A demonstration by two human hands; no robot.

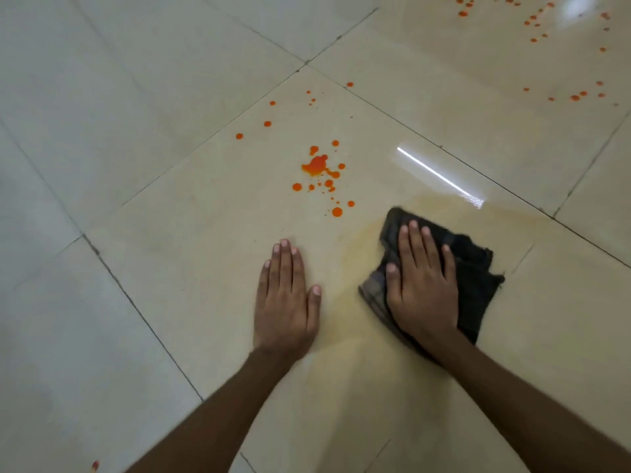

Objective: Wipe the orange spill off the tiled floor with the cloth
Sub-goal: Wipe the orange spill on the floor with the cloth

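An orange spill [317,165] of one blot and several drops lies on the cream tiled floor [191,213], ahead of both hands. A dark folded cloth [478,278] lies flat on the floor at the right. My right hand [421,285] presses on it with straight fingers. My left hand [285,298] rests flat on the bare tile, left of the cloth, holding nothing. A pale yellowish smear [348,254] stains the tile between the hands and around the cloth.
More orange drops [577,96] are scattered on the far right tile, and several more at the top right [532,20]. Dark grout lines cross the floor. A small orange mark [95,466] sits at the bottom left edge.
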